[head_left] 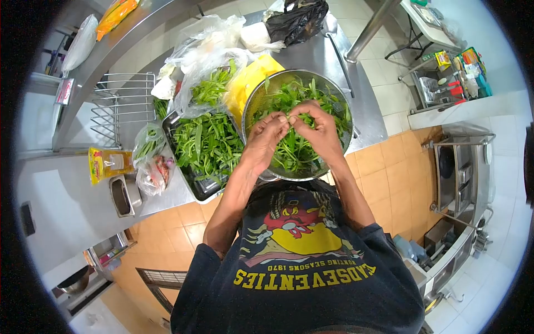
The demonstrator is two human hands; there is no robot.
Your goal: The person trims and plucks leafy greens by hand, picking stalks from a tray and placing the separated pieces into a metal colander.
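Both hands meet above a round metal colander [348, 146] that holds leafy greens [292, 151]. My left hand [265, 136] has its thumb and fingers pinched together over the colander's middle. Touching it at the fingertips is my right hand [320, 131], also pinched. Something small and pale shows between the fingertips, too small to name. Beside the colander on the left, a black tray [207, 190] is heaped with green stems and leaves [206, 146]. Behind the tray, more greens [213, 89] lie in an open clear plastic bag [189, 100].
A yellow bag [253, 80] lies behind the colander, near a black plastic bag [297, 21]. A long-handled ladle [339, 58] rests on the steel table [370, 106]. At left are a wire rack [123, 114], a yellow packet [110, 165] and a steel container [124, 196].
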